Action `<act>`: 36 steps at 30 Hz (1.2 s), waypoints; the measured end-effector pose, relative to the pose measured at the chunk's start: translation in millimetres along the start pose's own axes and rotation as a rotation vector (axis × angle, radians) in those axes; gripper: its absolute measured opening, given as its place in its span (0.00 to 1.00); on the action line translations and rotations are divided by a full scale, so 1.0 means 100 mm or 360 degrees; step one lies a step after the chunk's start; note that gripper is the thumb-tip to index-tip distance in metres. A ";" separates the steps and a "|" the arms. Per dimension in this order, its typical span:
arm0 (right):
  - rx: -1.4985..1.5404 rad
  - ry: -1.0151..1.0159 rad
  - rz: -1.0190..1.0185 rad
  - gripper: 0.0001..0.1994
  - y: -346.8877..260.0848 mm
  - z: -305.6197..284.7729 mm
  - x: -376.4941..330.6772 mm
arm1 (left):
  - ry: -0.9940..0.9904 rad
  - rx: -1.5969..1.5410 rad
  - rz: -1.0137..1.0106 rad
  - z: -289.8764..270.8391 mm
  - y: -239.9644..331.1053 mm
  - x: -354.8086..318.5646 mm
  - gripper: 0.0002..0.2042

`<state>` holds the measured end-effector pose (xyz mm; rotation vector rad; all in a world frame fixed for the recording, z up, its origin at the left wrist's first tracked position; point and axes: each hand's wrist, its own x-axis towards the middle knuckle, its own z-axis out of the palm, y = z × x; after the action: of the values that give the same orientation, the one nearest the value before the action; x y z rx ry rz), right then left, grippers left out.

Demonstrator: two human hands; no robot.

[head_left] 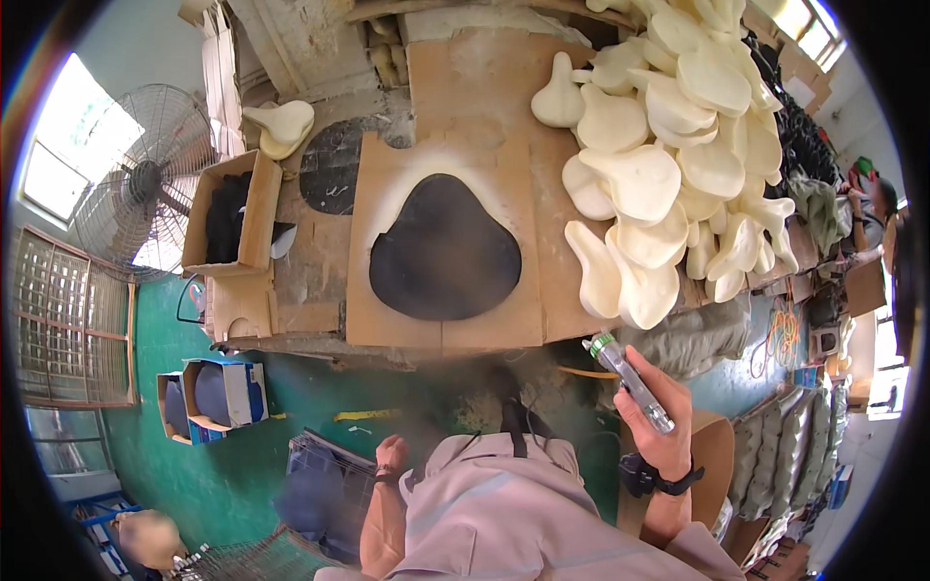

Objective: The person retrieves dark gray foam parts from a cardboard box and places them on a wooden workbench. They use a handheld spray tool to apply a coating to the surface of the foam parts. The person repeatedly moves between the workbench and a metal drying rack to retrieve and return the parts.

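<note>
Here's the right hand [662,416], clamped round a silver tool [632,382], its green-ringed end angled at the bench [312,276] and sitting right by the front edge in this view. Down at the left, the left hand [390,453] hangs near the person's side, fingers curled in; can't tell how tightly they close. Centre stage, the black pad [446,257] lies flat on cardboard [373,327]: slim margins at both sides and the front, roomier corners at the back. Pale foam seats [639,184] crowd the bench's right, a bare strip between; leftward, open bench runs to a carton [258,242].
</note>
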<state>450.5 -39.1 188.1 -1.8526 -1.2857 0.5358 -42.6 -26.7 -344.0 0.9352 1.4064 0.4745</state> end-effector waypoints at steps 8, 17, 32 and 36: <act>-0.0002 -0.0238 0.0015 0.28 -0.03 -0.10 -0.20 | 0.0053 0.0250 0.0030 0.00 -0.03 -0.10 0.17; 0.0043 -0.0384 0.0001 0.29 -0.03 -0.12 -0.25 | -0.0087 0.1409 0.0596 -0.07 0.05 -0.23 0.14; -0.0010 0.0003 0.0009 0.27 -0.02 -0.08 -0.19 | 0.0219 0.0288 -0.0373 0.12 0.19 -0.03 0.20; 0.0084 0.0041 0.0052 0.25 0.03 -0.18 -0.22 | 0.0140 0.0393 -0.0097 -0.08 0.24 0.21 0.19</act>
<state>456.7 -65.9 193.9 -1.8337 -1.2149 0.5565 -41.4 5.4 -337.9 1.0762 1.5939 0.3034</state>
